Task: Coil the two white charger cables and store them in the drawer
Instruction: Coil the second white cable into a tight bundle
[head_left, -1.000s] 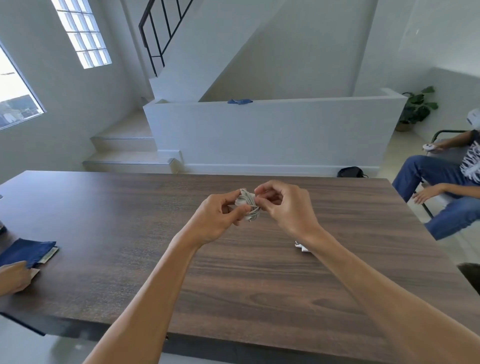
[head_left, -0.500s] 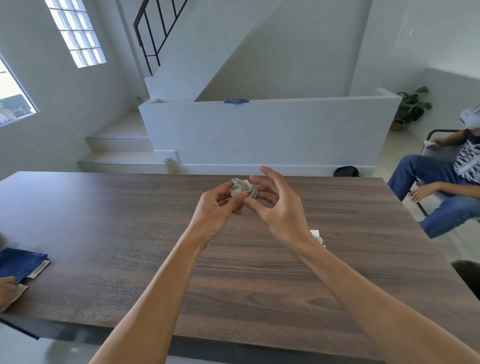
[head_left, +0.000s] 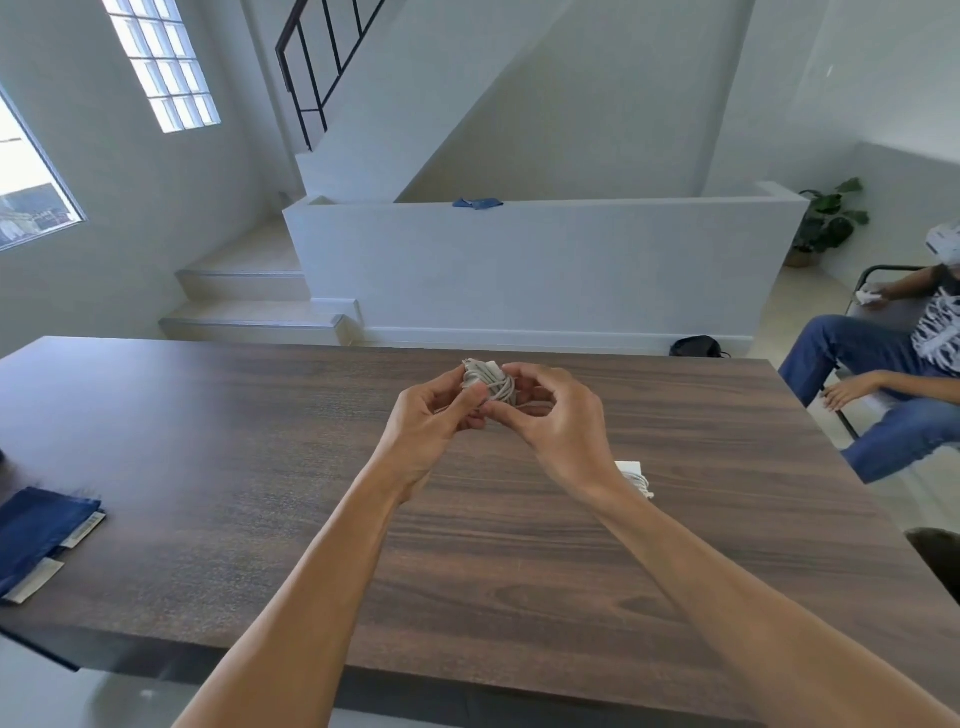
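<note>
A white charger cable (head_left: 491, 382), wound into a tight bundle with its plug block at the top, is held above the dark wooden table (head_left: 260, 467). My left hand (head_left: 434, 421) pinches the bundle from the left. My right hand (head_left: 553, 418) curls around it from the right, fingertips on the coil. A second white charger cable (head_left: 635, 475) lies on the table just right of my right wrist, partly hidden by it. No drawer is in view.
A folded blue cloth (head_left: 39, 525) with paper tags lies at the table's left edge. A seated person (head_left: 893, 374) is off the table's right side. Stairs and a low white wall stand beyond the far edge.
My right hand, with fingers spread half a second ago, has closed around the bundle again. The bundle has turned so its plug block shows on top. The hand at the blue cloth has gone.
</note>
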